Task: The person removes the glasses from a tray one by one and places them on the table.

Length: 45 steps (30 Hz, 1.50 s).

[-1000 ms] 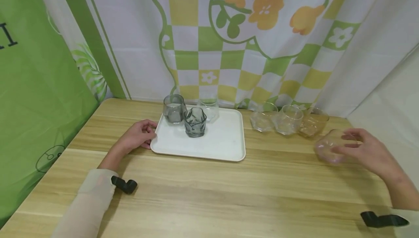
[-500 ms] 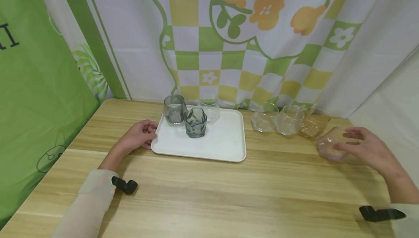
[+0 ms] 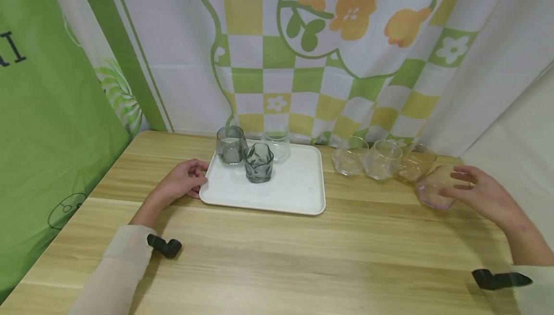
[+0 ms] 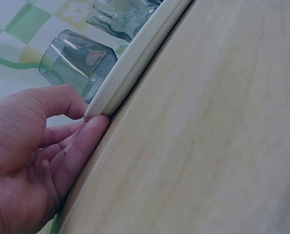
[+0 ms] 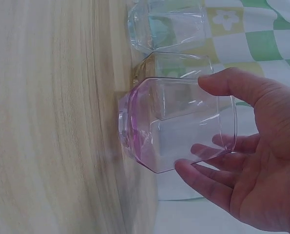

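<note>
My left hand (image 3: 182, 179) pinches the left edge of a white tray (image 3: 294, 185); in the left wrist view the thumb and fingers meet at its rim. On the tray stand a smooth grey glass (image 3: 231, 146), a dark wavy-sided glass (image 3: 258, 163) and a clear glass (image 3: 280, 147) behind them. At the right, my right hand (image 3: 486, 197) holds a pink-tinted glass (image 5: 179, 126) with the thumb on one side and the fingers on the other. Its faceted base is close over the wooden table, beside an amber glass (image 3: 415, 163).
Two clear glasses, one wide faceted glass (image 3: 349, 156) and one rounder glass (image 3: 383, 160), stand in a row left of the amber one. A checked, flowered curtain (image 3: 303, 84) hangs along the back edge of the wooden table (image 3: 303, 262). Green cloth (image 3: 52, 127) hangs at the left.
The pink glass has shifted slightly toward the back with my right hand and now looks more upright. My left hand and the tray have stayed in place.
</note>
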Tool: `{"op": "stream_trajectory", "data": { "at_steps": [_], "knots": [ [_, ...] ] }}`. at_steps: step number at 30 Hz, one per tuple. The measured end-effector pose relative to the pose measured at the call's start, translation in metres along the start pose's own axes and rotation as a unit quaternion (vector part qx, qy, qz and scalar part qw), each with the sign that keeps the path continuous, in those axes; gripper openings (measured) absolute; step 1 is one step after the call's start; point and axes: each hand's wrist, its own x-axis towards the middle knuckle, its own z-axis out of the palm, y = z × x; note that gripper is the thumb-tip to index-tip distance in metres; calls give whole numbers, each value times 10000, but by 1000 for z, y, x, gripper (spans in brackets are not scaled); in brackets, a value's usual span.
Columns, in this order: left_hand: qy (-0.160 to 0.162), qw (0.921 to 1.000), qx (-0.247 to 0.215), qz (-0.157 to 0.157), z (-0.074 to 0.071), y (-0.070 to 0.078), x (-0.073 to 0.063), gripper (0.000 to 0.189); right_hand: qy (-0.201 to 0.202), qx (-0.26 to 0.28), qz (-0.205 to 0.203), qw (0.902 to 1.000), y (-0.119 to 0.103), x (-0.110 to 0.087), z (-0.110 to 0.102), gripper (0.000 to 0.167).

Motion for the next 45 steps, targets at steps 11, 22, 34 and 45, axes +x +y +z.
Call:
{"op": "stream_trajectory", "data": {
  "at_steps": [11,22,34,45],
  "knots": [
    [16,10000,25,21,3,0,-1,44,-55,48,45,10000,0,-2,1,96],
    [37,10000,24,44,3,-2,1,44,352,-71,48,9993,-5,-5,1,103],
    [25,10000,-53,66,3,0,0,45,2205,24,-421,9745,-51,-12,11,65],
    [23,10000,43,85,1,0,0,44,2058,301,-1729,9627,-96,-3,43,32]
  ]
}}
